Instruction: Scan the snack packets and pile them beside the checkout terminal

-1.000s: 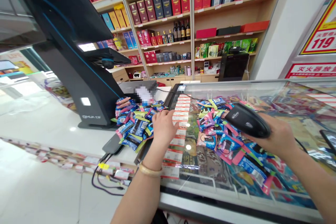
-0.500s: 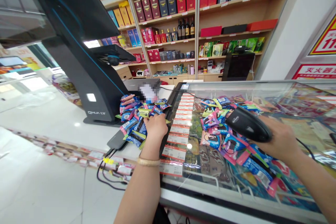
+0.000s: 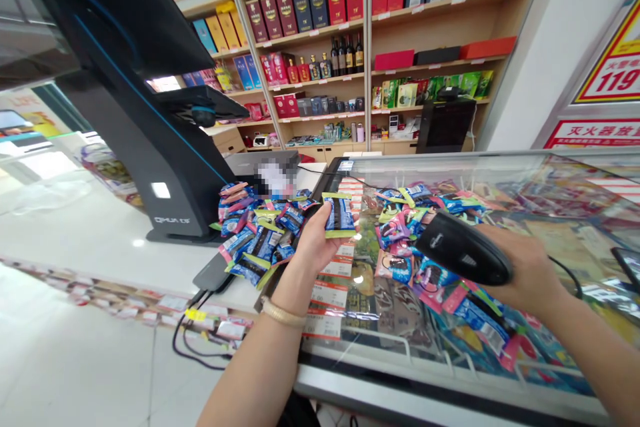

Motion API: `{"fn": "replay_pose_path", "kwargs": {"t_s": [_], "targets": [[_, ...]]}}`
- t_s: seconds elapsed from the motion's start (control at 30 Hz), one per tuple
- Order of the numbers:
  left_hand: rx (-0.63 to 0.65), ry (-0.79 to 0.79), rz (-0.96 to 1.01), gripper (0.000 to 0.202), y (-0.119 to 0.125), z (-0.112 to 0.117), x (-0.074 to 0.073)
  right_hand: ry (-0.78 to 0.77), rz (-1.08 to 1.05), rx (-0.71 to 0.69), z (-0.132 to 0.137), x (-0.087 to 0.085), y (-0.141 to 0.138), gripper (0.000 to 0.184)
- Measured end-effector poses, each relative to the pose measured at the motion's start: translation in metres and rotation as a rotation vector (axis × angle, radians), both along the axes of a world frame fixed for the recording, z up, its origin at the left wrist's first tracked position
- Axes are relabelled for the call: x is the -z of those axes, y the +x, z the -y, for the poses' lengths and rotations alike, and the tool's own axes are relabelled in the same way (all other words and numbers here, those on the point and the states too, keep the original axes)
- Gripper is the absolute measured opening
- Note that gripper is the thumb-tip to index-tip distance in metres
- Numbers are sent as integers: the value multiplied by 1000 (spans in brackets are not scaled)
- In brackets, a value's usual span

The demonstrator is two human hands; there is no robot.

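We are seeing smooth black plastic with a soft sheen on the scanner (image 3: 465, 250) at right, and shiny, crinkled film on the held packet (image 3: 340, 215) and the packet piles (image 3: 263, 241). We are noticing clear, reflective glass on the display case (image 3: 450, 170), while the white counter (image 3: 115, 247) at left is gleaming smoothly and the far shelves (image 3: 445, 23) are showing matt, pale wood.

A shop: priced shelves (image 3: 320, 32), checkout terminal (image 3: 165, 177), barcode scanner (image 3: 463, 250).
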State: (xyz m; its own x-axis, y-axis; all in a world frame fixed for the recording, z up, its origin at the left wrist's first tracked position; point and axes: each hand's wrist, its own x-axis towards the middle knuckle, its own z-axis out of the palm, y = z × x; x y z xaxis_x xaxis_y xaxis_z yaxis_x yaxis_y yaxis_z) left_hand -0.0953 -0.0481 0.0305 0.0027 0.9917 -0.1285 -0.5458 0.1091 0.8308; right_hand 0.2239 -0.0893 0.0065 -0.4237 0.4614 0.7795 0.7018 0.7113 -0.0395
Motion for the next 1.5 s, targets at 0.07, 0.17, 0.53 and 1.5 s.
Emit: {"fn": "replay_pose_path", "kwargs": {"t_s": [0.07, 0.17, 0.53, 1.5], "targets": [[53, -40, 71, 34, 7, 1, 1, -24, 10, -68, 5, -7, -8, 28], [156, -40, 87, 38, 13, 3, 3, -59, 22, -107, 9, -15, -19, 26], [289, 35, -17, 34, 25, 10, 13, -138, 46, -80, 12, -20, -25, 27], [147, 1204, -1424, 35, 87, -3, 38, 126, -96, 289, -26, -2, 39, 40]]}}
